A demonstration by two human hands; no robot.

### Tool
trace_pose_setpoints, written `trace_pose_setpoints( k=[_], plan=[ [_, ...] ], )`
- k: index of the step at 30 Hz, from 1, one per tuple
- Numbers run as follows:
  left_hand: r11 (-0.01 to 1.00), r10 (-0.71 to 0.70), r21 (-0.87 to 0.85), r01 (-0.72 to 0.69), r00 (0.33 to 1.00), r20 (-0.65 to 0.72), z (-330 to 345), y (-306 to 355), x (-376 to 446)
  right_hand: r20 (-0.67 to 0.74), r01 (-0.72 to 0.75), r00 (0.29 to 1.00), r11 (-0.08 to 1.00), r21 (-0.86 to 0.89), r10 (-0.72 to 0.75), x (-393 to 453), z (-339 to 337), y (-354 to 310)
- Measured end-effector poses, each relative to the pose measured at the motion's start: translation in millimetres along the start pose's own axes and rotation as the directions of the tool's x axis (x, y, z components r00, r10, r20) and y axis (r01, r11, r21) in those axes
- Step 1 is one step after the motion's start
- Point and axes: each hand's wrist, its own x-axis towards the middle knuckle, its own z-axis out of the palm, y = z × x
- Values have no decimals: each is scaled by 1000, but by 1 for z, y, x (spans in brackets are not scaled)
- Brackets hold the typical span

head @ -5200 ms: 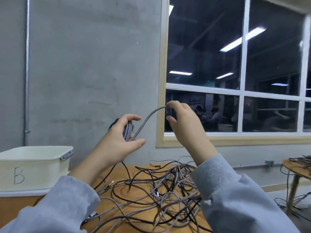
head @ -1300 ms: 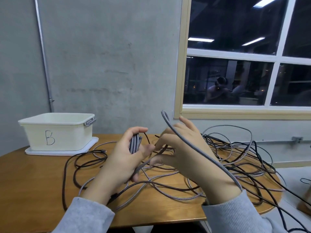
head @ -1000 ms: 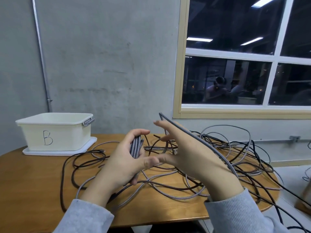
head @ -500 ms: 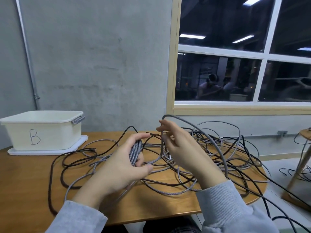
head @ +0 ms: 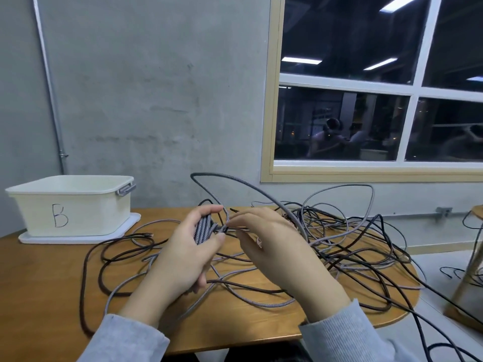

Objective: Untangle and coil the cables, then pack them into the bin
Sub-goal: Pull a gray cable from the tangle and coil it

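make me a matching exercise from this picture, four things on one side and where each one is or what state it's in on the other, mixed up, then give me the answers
1. white bin
2. coiled grey braided cable
3. tangled cables
4. right hand

A. gripped in the left hand
B. spread across the table's right half
C. far left of the table, marked B
D. pinching a strand beside the coil

Pairs: 1-C, 2-A, 3-B, 4-D

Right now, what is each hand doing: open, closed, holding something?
Left hand: closed around a folded bundle of grey braided cable.
Right hand: fingertips pinch the same cable's free strand beside the bundle.
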Motion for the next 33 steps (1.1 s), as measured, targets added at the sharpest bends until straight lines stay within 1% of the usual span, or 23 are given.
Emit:
trace_pose_setpoints(
  k=[2,5,7,9,10,12,15,17,19,21,23,25,27,28,29,31,33],
  plan=[
    [1000,-15,2,15,1000,5,0,0,-1,-127,81,989,996,47,-74,-1,-3,0],
    [1000,-23,3,22,999,33,-2,-2,-1,-270,105,961,985,134,-65,0,-9,4],
    [1000,-9,5,9,999,52,-4,-4,-1,-314,95,949,975,202,-28,-1,-13,7],
    [1000,-15,1,15,997,71,-5,-4,0,-331,74,944,975,210,0,0,-15,12],
    [1000,-23,-5,24,996,82,-5,-4,-1,-339,52,941,980,194,17,1,-15,15],
    [999,-30,-20,33,992,119,-4,-3,-1,-348,-39,933,986,161,94,3,-15,21],
    [999,-11,-29,17,980,196,-3,-2,-3,-320,-222,913,966,131,253,8,-17,27],
    [999,14,-39,-4,971,240,-1,-1,-4,-296,-290,903,950,114,311,11,-22,27],
    [997,36,-75,-15,955,296,0,1,-6,-280,-351,892,934,69,356,17,-28,29],
    [987,60,-159,-4,935,350,-1,4,-10,-269,-414,875,910,11,402,26,-31,36],
    [962,106,-272,2,918,382,-2,8,-12,-232,-464,868,883,-69,438,35,-31,48],
    [924,171,-381,-18,912,372,-4,12,-11,-148,-495,868,846,-196,474,41,-25,61],
    [859,219,-511,-34,927,305,-5,16,-7,15,-499,849,812,-302,528,41,-12,70],
    [821,229,-569,-45,939,257,-6,17,-6,107,-477,837,811,-338,537,39,-5,71],
    [784,227,-618,-54,952,205,-7,19,-4,192,-437,833,830,-348,519,36,3,70],
    [723,191,-686,-81,978,86,-7,24,-1,322,-338,846,894,-294,426,28,15,65],
    [692,148,-711,-127,988,-32,-7,27,2,370,-244,869,934,-261,330,21,24,58]
  ],
)
